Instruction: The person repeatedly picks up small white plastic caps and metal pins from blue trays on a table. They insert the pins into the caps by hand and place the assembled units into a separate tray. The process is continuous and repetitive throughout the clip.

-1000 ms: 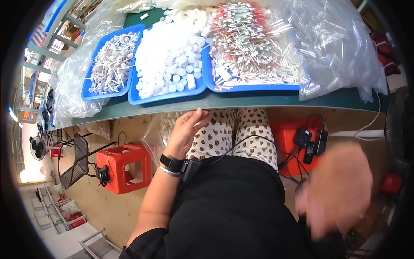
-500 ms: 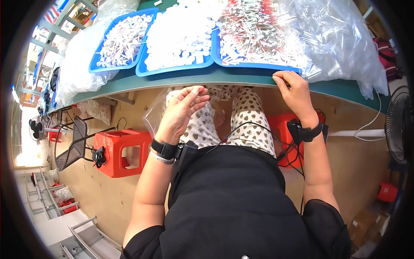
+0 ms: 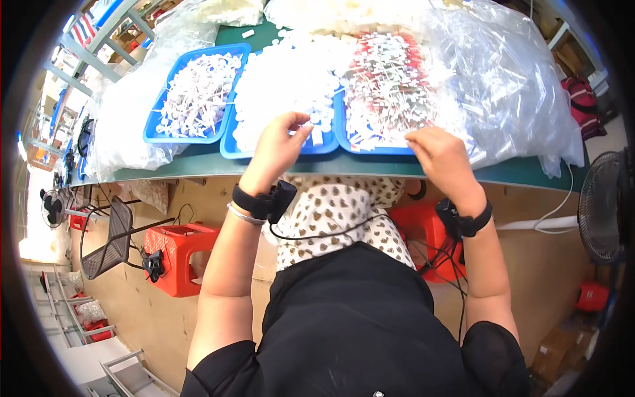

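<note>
My left hand (image 3: 281, 142) is over the near edge of the middle blue tray (image 3: 237, 153). Its thumb and forefinger curl toward each other beside small white cap-like pieces (image 3: 322, 119); anything between them is too small to make out. At the near right corner of the right blue tray (image 3: 377, 151), my right hand (image 3: 442, 155) has its fingertips pinched together. Thin white and red sticks (image 3: 390, 86) fill that tray, and whatever the pinch holds cannot be made out. Black straps with small dark boxes sit on both wrists.
Left on the green table (image 3: 149, 172) is another blue tray (image 3: 151, 135) of white-headed pieces. Clear plastic bags (image 3: 509, 86) flank the trays. Red stools (image 3: 175, 258) stand below, a mesh chair (image 3: 109, 241) at left and a black fan (image 3: 603, 205) at right. Cables hang from my wrists.
Both hands have moved: the left forward from over my lap to the middle tray, its fingers drawing in, the right slightly left to the right tray's edge. The table now appears lower in view.
</note>
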{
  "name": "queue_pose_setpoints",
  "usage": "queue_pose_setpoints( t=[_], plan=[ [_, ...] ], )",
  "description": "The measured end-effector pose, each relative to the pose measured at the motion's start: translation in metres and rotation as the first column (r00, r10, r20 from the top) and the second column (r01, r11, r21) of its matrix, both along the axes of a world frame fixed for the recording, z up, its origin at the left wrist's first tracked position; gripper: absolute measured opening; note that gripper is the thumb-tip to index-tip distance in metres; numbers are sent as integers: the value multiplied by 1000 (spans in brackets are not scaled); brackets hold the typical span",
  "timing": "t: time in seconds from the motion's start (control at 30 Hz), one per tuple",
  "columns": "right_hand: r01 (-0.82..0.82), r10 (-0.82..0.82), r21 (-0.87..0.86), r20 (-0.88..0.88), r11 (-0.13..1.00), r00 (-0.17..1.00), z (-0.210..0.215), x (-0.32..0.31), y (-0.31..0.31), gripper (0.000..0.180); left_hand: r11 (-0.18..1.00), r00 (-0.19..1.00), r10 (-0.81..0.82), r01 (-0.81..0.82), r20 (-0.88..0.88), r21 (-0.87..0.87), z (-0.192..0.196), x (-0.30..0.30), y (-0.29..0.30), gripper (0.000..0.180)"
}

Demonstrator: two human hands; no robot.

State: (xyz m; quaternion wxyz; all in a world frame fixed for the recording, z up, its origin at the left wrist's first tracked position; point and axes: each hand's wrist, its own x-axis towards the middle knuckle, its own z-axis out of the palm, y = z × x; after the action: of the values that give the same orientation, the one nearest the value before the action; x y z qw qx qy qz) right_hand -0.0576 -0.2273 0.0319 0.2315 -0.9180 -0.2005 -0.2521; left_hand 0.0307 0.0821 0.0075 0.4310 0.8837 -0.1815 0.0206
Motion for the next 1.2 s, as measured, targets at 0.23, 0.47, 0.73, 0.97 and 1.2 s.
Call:
queue_pose_setpoints(
  t=[0.23,0.47,0.73,0.97,1.2],
  plan=[
    [-83,43,-408,-106,909,993,-19,47,31,3,969,960,-79,12,267,246,-15,11,-22,27],
    [-116,44,-366,-198,923,979,-12,55,32,9,971,972,-53,-3,229,238,-2,12,-23,21],
    [152,74,442,-454,884,888,10,50,15,15,972,988,52,-83,143,218,-5,25,-24,22],
    [318,364,901,-414,295,835,25,47,11,13,517,746,-356,-345,-563,-783,28,-2,-60,28],
    [304,407,943,-332,134,851,30,21,27,14,140,409,-791,-604,-456,-785,13,-28,-101,30]
  ],
)
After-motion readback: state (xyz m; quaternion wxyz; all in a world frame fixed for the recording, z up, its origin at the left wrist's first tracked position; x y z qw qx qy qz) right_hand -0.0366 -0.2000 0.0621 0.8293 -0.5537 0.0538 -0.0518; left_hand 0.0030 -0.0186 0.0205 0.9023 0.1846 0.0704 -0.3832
